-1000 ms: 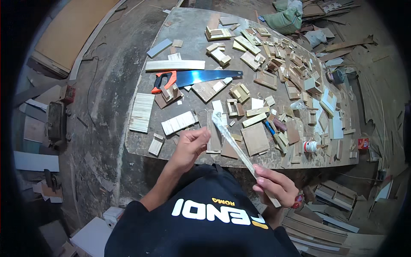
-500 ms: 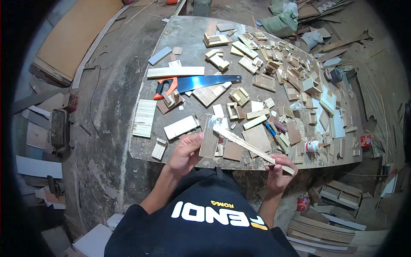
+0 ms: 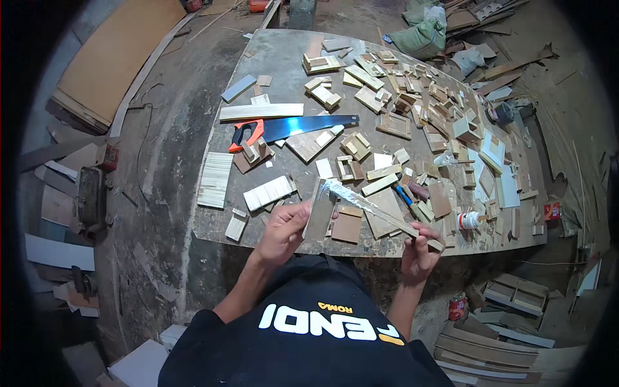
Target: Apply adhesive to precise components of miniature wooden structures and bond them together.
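My left hand (image 3: 284, 233) is closed on the edge of a small flat wooden board (image 3: 318, 216), held tilted above the table's near edge. In my right hand (image 3: 422, 253), the fingers pinch the lower end of a long thin wooden stick (image 3: 387, 220). White, glue-like paste coats the stick's far part, and its tip touches or overlaps the board's upper corner. Under and around the held pieces lie a brown square board (image 3: 347, 228) and a larger pale board (image 3: 385, 213). A white jar with a red label (image 3: 469, 220) lies to the right of my right hand.
A handsaw with an orange and black handle (image 3: 293, 126) rests on the worktable (image 3: 219, 222). Left of my hands are a striped board (image 3: 215, 180) and a pale block (image 3: 267, 192). Many small joined wood pieces crowd the right side. A blue-handled tool (image 3: 403, 195) lies among them.
The small board has turned more edge-on and shifted slightly right. The stick has rolled, showing more of its white-coated side, with its tip slightly higher. Both hands keep their grips.
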Motion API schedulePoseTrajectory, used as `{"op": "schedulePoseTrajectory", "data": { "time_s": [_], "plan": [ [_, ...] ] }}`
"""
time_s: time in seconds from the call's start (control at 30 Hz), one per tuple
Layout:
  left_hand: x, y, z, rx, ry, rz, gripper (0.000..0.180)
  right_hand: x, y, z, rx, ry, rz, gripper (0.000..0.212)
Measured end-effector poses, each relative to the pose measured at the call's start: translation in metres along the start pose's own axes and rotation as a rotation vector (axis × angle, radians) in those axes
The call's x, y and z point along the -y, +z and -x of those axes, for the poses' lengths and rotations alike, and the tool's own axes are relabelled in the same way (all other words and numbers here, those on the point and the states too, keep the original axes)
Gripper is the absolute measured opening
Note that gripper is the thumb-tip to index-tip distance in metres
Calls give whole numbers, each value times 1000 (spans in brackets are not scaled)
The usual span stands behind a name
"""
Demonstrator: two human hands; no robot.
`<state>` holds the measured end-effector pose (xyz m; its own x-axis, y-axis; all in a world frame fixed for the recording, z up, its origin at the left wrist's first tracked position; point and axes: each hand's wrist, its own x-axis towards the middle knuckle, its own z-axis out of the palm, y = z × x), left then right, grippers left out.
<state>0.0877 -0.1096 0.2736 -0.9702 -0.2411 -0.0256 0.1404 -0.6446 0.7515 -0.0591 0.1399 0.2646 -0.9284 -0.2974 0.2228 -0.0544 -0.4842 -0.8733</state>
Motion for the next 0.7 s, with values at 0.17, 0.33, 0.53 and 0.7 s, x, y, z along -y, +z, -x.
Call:
{"op": "schedulePoseTrajectory", "data": {
  "time_s": [0.17,0.33,0.53,0.7],
  "plan": [
    [6,6,-4,9,-10,13,43,4,-8,-5,-8,33,15,19],
    [16,5,-11,65,-31,27,43,6,-33,-10,-30,30,-81,22],
    [19,12,-16,38,-12,5,42,18,-18,-23,46,53,38,16],
    [24,10,-19,29,-35,-23,45,7,-34,-20,0,25,-102,19]
  ]
}}
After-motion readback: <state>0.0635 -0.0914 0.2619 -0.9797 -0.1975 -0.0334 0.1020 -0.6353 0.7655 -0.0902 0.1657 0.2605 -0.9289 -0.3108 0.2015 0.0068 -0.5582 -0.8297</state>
